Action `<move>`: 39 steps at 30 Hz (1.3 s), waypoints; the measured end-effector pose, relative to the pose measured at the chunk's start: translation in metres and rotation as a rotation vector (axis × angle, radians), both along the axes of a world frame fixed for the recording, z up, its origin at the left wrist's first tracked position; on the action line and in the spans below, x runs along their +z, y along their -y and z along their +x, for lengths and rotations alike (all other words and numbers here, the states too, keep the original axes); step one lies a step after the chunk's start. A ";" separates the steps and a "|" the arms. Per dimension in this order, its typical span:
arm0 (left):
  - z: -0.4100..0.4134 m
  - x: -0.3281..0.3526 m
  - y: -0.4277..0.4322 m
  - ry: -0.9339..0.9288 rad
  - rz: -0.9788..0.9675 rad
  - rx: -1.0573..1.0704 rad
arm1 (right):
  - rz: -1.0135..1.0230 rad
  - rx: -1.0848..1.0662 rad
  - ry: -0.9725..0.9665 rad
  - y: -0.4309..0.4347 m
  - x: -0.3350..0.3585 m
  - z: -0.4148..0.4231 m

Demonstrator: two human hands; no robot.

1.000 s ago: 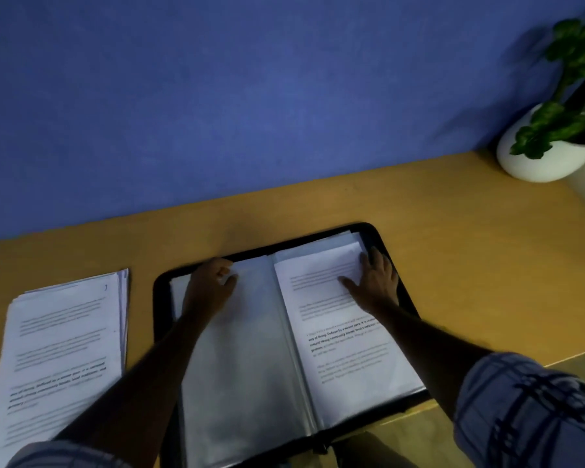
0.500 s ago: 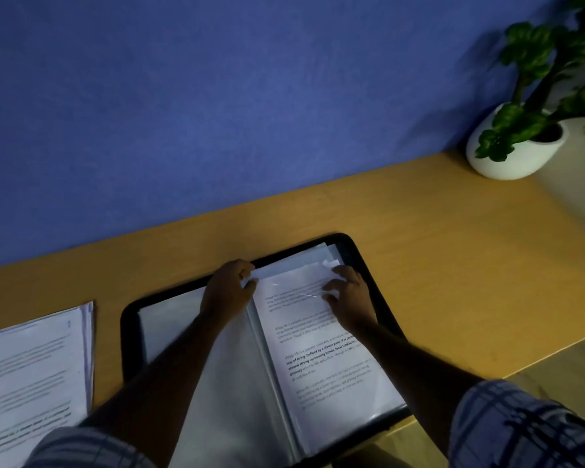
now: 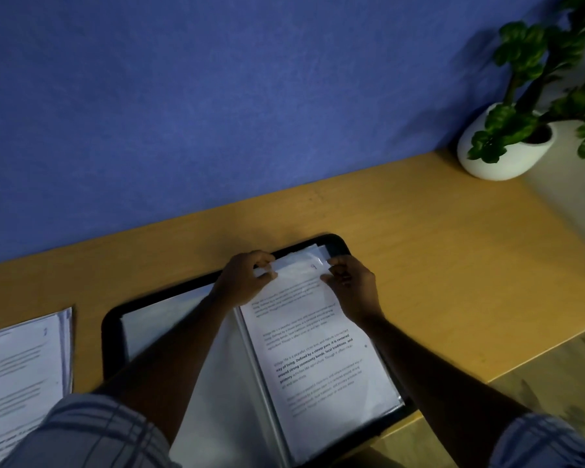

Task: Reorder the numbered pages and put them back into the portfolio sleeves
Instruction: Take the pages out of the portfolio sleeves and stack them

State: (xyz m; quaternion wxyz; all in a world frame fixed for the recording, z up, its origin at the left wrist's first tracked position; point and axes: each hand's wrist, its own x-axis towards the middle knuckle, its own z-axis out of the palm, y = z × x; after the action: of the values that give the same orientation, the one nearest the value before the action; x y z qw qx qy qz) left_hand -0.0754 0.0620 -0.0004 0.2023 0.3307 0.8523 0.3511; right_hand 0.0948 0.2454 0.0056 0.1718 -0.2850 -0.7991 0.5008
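**A:** Light level?
**B:** Dim with a bluish cast, and darker toward the corners.

**A:** Brightest items?
**B:** The printed page point(image 3: 318, 349) and the white pot point(image 3: 493, 163). There is a faint sheen on the clear sleeve point(image 3: 301, 261).

**A:** Shadows?
**B:** The plant point(image 3: 517, 38) throws a soft shadow leftward on the blue wall point(image 3: 217, 113), so the light comes from the right. The forearms are near-black.

**A:** Sharpness?
**B:** Bold lines are legible and fine print is soft. The left hand point(image 3: 244, 282) and right hand point(image 3: 352, 285) are smeared at the fingers. The paper stack point(image 3: 21, 373) at the left edge is blurred.

**A:** Distortion?
**B:** Wide-angle: the far edge of the desk point(image 3: 419, 248) slants and bows.
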 end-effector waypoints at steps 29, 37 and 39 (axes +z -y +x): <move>-0.011 -0.005 -0.013 0.177 0.005 -0.062 | 0.068 0.013 0.049 -0.007 -0.001 0.004; -0.029 0.006 -0.043 0.512 -0.051 -0.073 | 0.058 0.034 0.047 -0.011 -0.004 0.004; -0.033 0.006 -0.047 0.467 -0.176 -0.195 | 0.027 0.021 0.056 -0.013 -0.005 0.004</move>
State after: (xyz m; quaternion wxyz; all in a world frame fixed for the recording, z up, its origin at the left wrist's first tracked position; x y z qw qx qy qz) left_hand -0.1086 0.1089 0.0056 0.4544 0.3026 0.7739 0.3211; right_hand 0.0984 0.2580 0.0003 0.1481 -0.2882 -0.8132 0.4833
